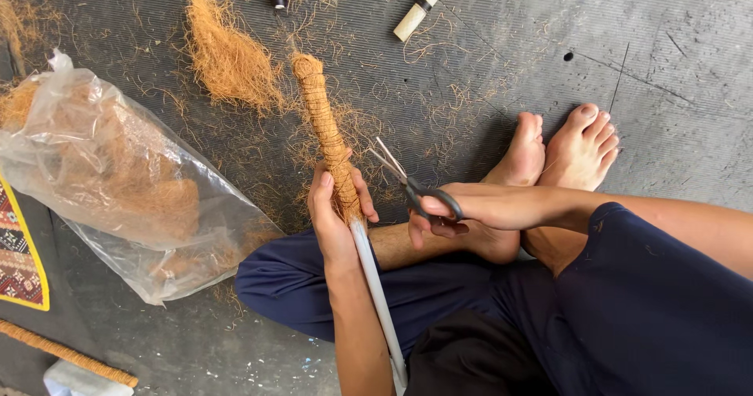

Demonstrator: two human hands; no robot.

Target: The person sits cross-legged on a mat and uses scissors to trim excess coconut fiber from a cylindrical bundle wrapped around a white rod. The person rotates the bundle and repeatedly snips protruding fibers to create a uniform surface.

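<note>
head view: the left hand [333, 208] is wrapped tight round the fibre-wrapped pole [325, 133], gripping where the coir winding meets bare white pipe. just right of the pole, the right hand [447, 212] holds open scissors [408, 183], blades toward it. a careless snip could nick the thumb or cut the binding, loosening the wrap.

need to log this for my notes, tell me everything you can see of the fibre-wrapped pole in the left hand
The fibre-wrapped pole is a white tube whose upper part is covered in brown, coir-like fibre bound with spiralling thread. Its rounded wrapped tip points away from the person; the bare white lower end runs back along the forearm. It is tilted over the dark mat. The left hand grips it where wrapping meets bare tube. Loose strands stick out along it.
</note>
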